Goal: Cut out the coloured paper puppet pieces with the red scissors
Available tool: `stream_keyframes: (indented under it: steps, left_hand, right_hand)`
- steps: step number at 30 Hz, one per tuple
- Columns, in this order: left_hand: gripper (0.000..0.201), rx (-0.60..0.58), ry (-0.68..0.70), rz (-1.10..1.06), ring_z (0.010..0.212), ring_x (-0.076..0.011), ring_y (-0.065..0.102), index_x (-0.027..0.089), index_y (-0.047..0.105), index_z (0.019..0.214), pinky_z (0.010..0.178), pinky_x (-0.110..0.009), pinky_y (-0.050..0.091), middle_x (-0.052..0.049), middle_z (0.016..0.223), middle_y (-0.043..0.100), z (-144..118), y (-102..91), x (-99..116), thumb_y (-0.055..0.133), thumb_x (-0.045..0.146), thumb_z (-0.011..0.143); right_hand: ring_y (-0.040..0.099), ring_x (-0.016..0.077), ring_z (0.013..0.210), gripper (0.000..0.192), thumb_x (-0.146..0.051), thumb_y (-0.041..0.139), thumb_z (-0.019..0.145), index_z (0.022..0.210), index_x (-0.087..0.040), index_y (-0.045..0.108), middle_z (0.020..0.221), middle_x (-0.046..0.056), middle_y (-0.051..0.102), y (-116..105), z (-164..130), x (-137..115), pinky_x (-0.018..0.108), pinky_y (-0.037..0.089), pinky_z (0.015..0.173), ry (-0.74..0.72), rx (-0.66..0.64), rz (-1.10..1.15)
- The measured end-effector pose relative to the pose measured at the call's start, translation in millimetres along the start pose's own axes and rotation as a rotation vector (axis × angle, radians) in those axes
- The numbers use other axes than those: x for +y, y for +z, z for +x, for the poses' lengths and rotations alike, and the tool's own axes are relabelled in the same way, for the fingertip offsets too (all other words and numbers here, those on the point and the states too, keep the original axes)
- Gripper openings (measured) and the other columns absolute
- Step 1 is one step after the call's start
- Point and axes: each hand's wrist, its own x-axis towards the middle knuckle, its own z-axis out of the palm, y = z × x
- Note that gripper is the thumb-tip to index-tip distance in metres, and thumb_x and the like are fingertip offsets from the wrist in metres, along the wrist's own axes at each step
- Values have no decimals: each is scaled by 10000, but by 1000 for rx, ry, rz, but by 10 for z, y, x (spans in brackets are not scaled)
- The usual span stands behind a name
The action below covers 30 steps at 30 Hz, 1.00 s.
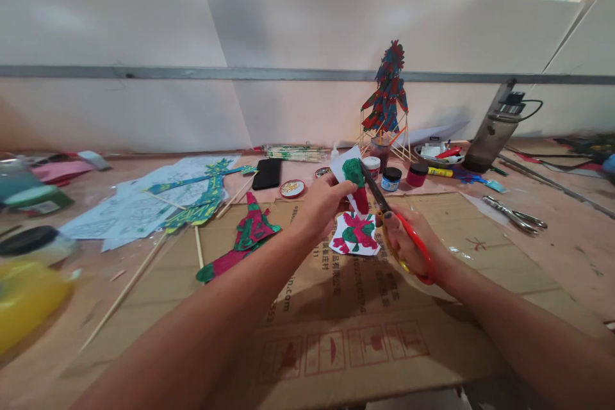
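My left hand [327, 202] pinches a white piece of paper [354, 180] painted green and magenta. In my right hand [416, 237] is a pair of scissors [417, 245] with red and yellow handles, its dark blades against the right edge of that paper. Below them, on the flattened cardboard [307, 295], lies another painted paper piece [356, 234] with a white margin. Left of my left hand rest magenta and green cut-outs [254, 230], partly overlapping.
A blue-green paper figure [211, 195] on sticks lies over drawn sheets [139, 205] at left. Behind are a phone [267, 173], paint jars [391, 179], a standing red-blue figure [388, 93] and a bottle [490, 134]. Metal pliers-like tool [514, 213] lies right; a yellow object [29, 301] sits left.
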Motion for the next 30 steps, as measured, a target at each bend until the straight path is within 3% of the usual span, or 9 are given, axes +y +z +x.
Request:
stream_keyframes:
  steps: [12,23,30]
  left_hand:
    - [190,75,-10,-104,616,-168,688,163,613,784,569,-243,473,-58,684,702,36,-27,64,725,164,632]
    - [206,-20,5,-113,657,-201,725,158,652,839,552,-248,467,-63,716,721,25,-15,-6,744,162,655]
    - [283,-53,9,-124,689,-191,717,155,701,885,640,-293,546,-50,778,747,-19,31,-25,781,163,614]
  right_hand:
    - [285,98,469,690,-910,509,888,887,-223,577,577,-73,380,20,-14,13,224,245,388,96,15,94]
    - [424,119,443,647,-870,549,849,985,-237,553,617,-68,456,33,-19,-64,253,371,407,233,-54,162]
    - [466,137,456,634,-848,445,947,1054,-232,553,593,-59,499,8,-17,-36,270,413,450,77,-91,79]
